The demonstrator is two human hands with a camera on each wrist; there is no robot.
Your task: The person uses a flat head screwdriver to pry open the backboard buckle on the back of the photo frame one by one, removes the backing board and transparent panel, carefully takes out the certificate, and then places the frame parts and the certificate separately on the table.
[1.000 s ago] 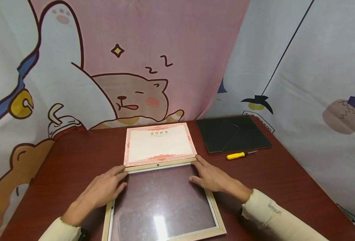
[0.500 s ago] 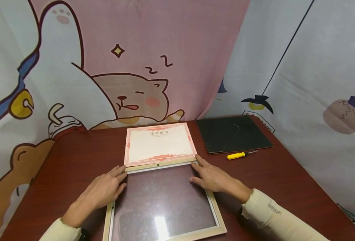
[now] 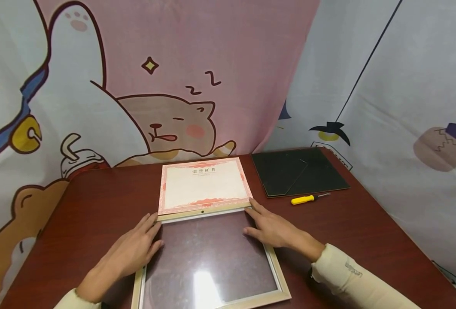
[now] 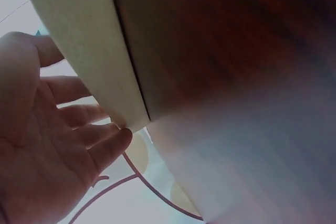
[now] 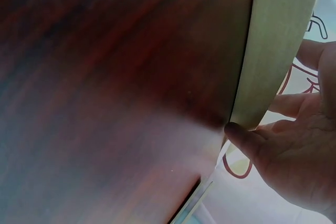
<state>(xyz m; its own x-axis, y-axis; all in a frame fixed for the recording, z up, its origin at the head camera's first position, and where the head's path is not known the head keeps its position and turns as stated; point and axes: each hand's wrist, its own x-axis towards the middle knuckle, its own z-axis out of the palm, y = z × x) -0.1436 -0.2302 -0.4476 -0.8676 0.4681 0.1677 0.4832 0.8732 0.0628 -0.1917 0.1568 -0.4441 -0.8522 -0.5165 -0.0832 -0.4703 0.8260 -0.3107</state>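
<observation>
A pale wood picture frame with a clear, shiny pane lies on the table in the head view. At its far left corner rests my left hand, fingers extended and touching the frame's side. My right hand lies over the far right corner, fingers reaching onto the rim and thumb above the pane. Both wrist views show fingers spread along the frame's outer side. Just beyond the frame's far edge is a red-bordered certificate, lying flat with its near edge against the rim.
To the right at the back lies a black backing board with a stand flap. A yellow-handled screwdriver is in front of it. The reddish-brown table meets printed cloth at the back and sides.
My left hand has shifted slightly left and nearer along the frame's corner. The right hand stays put, and the frame and certificate are nearly unchanged.
</observation>
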